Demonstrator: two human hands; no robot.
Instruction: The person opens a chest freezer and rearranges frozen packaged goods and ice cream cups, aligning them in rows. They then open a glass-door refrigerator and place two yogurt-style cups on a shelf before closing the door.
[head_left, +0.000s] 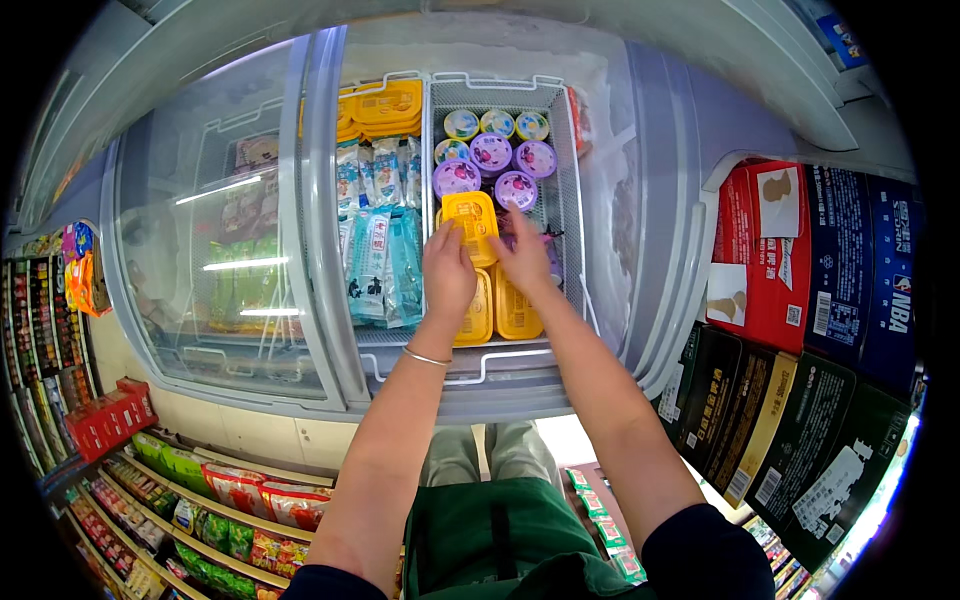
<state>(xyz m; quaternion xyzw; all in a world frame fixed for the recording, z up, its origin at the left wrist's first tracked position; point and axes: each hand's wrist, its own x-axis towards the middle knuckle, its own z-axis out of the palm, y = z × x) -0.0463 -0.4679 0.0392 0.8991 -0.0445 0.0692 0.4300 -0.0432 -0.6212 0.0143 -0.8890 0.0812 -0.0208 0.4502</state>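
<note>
Both hands reach into a white wire basket (570, 225) inside an open chest freezer. Between them lies a yellow rectangular ice cream tub (471, 225). My left hand (448, 274) lies along its left edge, fingertips on the lid. My right hand (527, 255) is at its right edge, thumb near the tub and index finger pointing up towards the purple-lidded cups (515, 190). Whether the hands grip the tub is unclear. Two more yellow tubs (519, 311) lie nearer to me, partly under the hands. Cups with yellow-rimmed lids (497, 123) stand at the basket's far end.
The neighbouring basket holds blue wrapped ice pops (369, 262) and stacked yellow tubs (388, 103). A sliding glass lid (217, 247) covers the freezer's left part. Cardboard beer cartons (757, 247) stand at the right. Snack shelves (217, 525) run at the lower left.
</note>
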